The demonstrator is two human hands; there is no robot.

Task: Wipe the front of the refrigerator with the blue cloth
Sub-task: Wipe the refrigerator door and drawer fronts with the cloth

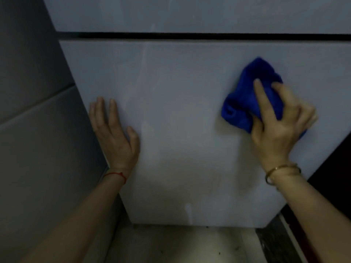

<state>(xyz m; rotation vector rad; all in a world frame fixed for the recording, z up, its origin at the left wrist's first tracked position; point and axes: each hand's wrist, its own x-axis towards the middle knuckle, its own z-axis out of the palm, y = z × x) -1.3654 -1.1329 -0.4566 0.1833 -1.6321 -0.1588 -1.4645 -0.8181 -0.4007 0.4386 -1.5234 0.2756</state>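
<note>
Right hand [279,120] bunched the blue cloth [248,95] against the lower refrigerator door [180,120], right side. Left hand [114,130] lay flat and empty, bracing the door's left edge. Cloth looked soft, light, crumpling easily; best held wadded under palm.

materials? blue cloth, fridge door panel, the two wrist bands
Blue cloth: soft plush textile, likely microfibre; fuzzy, bunched folds.
Fridge door panel: smooth pale hard surface, painted metal or plastic, can't tell; faint streaks show.
Band at left hand: thin red string.
Band at right hand: gold-toned metal bangle, shiny.
</note>
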